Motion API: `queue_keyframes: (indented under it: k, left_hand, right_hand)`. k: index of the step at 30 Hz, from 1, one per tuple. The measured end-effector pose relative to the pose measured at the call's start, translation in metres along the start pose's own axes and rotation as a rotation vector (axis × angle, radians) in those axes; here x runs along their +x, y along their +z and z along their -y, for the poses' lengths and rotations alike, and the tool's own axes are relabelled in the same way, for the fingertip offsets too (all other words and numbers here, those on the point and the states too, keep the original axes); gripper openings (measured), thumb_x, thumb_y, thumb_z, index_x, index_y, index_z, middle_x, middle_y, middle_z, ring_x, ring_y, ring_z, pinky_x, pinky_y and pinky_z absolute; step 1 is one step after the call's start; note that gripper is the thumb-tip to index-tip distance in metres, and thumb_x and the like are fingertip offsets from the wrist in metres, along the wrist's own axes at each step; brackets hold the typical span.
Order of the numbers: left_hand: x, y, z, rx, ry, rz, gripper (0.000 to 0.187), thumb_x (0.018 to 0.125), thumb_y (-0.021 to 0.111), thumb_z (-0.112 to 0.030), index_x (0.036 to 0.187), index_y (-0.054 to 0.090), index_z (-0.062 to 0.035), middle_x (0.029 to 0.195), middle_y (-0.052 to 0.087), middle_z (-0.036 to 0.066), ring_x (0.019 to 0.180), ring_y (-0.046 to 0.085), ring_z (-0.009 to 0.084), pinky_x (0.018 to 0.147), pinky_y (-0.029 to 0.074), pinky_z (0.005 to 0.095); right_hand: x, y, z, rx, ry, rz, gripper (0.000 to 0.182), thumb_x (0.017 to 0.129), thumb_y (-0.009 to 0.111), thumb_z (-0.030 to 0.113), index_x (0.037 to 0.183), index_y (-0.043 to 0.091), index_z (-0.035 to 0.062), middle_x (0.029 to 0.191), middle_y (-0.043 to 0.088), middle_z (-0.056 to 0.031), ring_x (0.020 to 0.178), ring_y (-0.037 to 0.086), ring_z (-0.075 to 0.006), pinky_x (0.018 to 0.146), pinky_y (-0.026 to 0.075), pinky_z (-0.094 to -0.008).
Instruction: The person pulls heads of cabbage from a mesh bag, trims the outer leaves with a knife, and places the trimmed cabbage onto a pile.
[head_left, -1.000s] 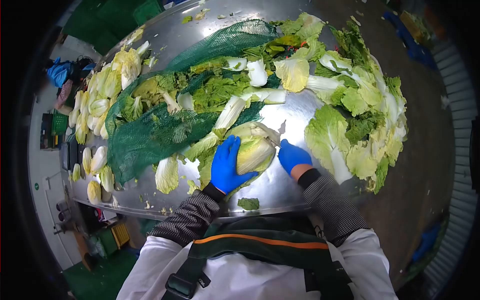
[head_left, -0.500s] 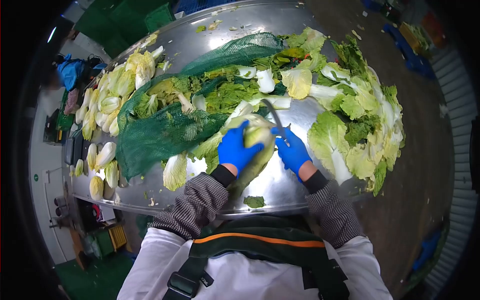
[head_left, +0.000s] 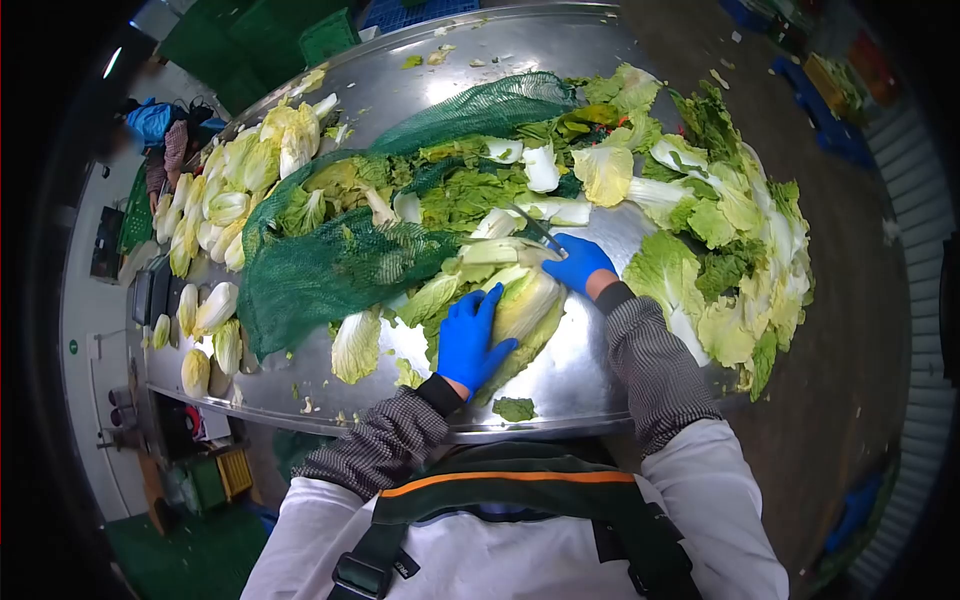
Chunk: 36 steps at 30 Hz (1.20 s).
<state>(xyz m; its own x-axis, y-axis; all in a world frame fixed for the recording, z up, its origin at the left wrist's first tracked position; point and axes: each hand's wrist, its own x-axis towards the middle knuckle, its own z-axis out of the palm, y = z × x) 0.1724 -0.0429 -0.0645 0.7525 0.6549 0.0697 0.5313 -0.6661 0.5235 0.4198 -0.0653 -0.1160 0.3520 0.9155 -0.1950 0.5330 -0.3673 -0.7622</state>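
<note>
A pale green and yellow cabbage (head_left: 528, 305) lies on the metal table (head_left: 590, 385), its outer leaves partly spread. My left hand (head_left: 470, 338), in a blue glove, rests on the cabbage's left side with its fingers apart. Above the cabbage's upper right end, my right hand (head_left: 578, 262), also gloved in blue, is closed on a knife (head_left: 540, 230) whose blade points up and left. The fingers of my right hand touch the cabbage's leaf base. Just left of it, green netting (head_left: 330, 285) lies among loose leaves.
Trimmed cabbages (head_left: 240, 165) are heaped at the left, with smaller ones (head_left: 196, 372) below. Loose leaves (head_left: 735, 215) pile up at the right. Green crates (head_left: 215, 45) stand behind the table. A co-worker's patterned sleeve (head_left: 176, 145) shows at the far left.
The cabbage's leaves have opened outward. My left hand has moved down and spread along it; my right hand has moved up with the knife, to the leaf base.
</note>
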Motion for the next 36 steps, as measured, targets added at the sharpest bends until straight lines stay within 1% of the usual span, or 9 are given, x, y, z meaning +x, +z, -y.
queue_keyframes:
  k: [4,7,8,9,13,17,22,27,36]
  left_hand:
    - [0.001,-0.014,0.006,-0.566,-0.266,-0.156,0.068,0.078,0.072,-0.027,0.134,0.043,-0.0032,0.116,0.053,0.017,0.108,0.051,0.0297,0.095,0.041,0.0385]
    - [0.015,-0.044,-0.006,-0.955,-0.374,-0.201,0.064,0.079,0.073,-0.026,0.131,0.045,0.0,0.122,0.054,0.016,0.111,0.052,0.0228,0.096,0.041,0.0352]
    - [0.021,-0.063,-0.011,-0.947,-0.442,0.074,0.059,0.078,0.075,-0.025,0.126,0.052,-0.0001,0.12,0.058,0.014,0.108,0.055,0.0193,0.093,0.044,0.0339]
    - [0.018,-0.065,-0.021,-1.099,-0.432,0.02,0.045,0.082,0.07,-0.015,0.123,0.054,-0.0014,0.117,0.06,0.01,0.106,0.056,0.0184,0.093,0.045,0.0299]
    - [0.014,-0.074,0.0,-0.945,-0.29,0.082,0.062,0.081,0.072,-0.021,0.133,0.043,-0.0017,0.116,0.056,0.007,0.106,0.055,0.0176,0.09,0.046,0.0293]
    - [-0.007,-0.024,0.036,-1.289,-0.83,0.211,0.081,0.082,0.069,-0.033,0.146,0.022,-0.0166,0.117,0.051,0.009,0.104,0.054,0.0213,0.088,0.046,0.0392]
    - [0.006,0.026,0.016,-1.16,-0.604,0.01,0.087,0.077,0.075,-0.027,0.145,0.024,-0.0072,0.108,0.053,0.008,0.097,0.053,0.0157,0.078,0.047,0.0298]
    - [0.004,0.046,0.034,-1.096,-0.703,0.037,0.078,0.077,0.075,-0.029,0.139,0.034,-0.0049,0.1,0.056,0.006,0.092,0.055,0.0152,0.077,0.047,0.0299]
    - [0.029,0.051,-0.038,-1.354,-0.707,0.408,0.053,0.086,0.067,-0.023,0.131,0.045,-0.0068,0.102,0.06,0.009,0.09,0.06,0.0162,0.073,0.052,0.0299]
  right_hand:
    - [-0.044,-0.028,0.056,0.092,0.026,-0.127,0.041,0.072,0.071,0.034,0.103,0.063,0.0076,0.085,0.066,-0.0141,0.077,0.064,-0.0256,0.073,0.05,-0.0345]
    - [-0.078,-0.047,0.115,0.175,-0.137,-0.223,0.04,0.071,0.069,0.039,0.097,0.063,0.0092,0.083,0.066,-0.0153,0.074,0.064,-0.0317,0.067,0.051,-0.0367]
    - [-0.085,-0.052,0.129,0.165,-0.19,-0.249,0.039,0.071,0.07,0.036,0.098,0.063,0.0089,0.082,0.066,-0.014,0.073,0.065,-0.0295,0.066,0.051,-0.0357]
    - [-0.091,-0.056,0.141,0.155,-0.243,-0.273,0.038,0.071,0.071,0.034,0.098,0.063,0.0086,0.081,0.066,-0.0128,0.072,0.065,-0.0272,0.065,0.051,-0.0346]
    - [-0.093,-0.064,0.13,0.343,-0.225,-0.372,0.035,0.071,0.075,0.023,0.1,0.063,0.0065,0.079,0.065,-0.0069,0.066,0.061,-0.0154,0.064,0.05,-0.0303]
    - [-0.099,-0.096,0.131,0.6,-0.005,-0.441,0.028,0.076,0.073,0.012,0.099,0.06,0.0029,0.087,0.06,0.0,0.074,0.054,-0.0066,0.065,0.048,-0.0228]
    - [-0.103,-0.123,0.109,0.421,-0.185,-0.66,0.034,0.078,0.073,0.013,0.107,0.059,0.0035,0.087,0.06,-0.0004,0.072,0.055,-0.0057,0.061,0.047,-0.0218]
    - [-0.123,-0.184,0.078,0.429,-0.137,-0.987,0.034,0.08,0.071,0.012,0.11,0.057,0.0048,0.085,0.06,-0.0014,0.062,0.056,-0.0058,0.046,0.045,-0.0206]
    - [-0.146,-0.205,0.163,0.414,-0.391,-1.039,0.031,0.081,0.068,0.01,0.109,0.06,0.0009,0.096,0.064,-0.0045,0.081,0.061,-0.01,0.068,0.049,-0.024]
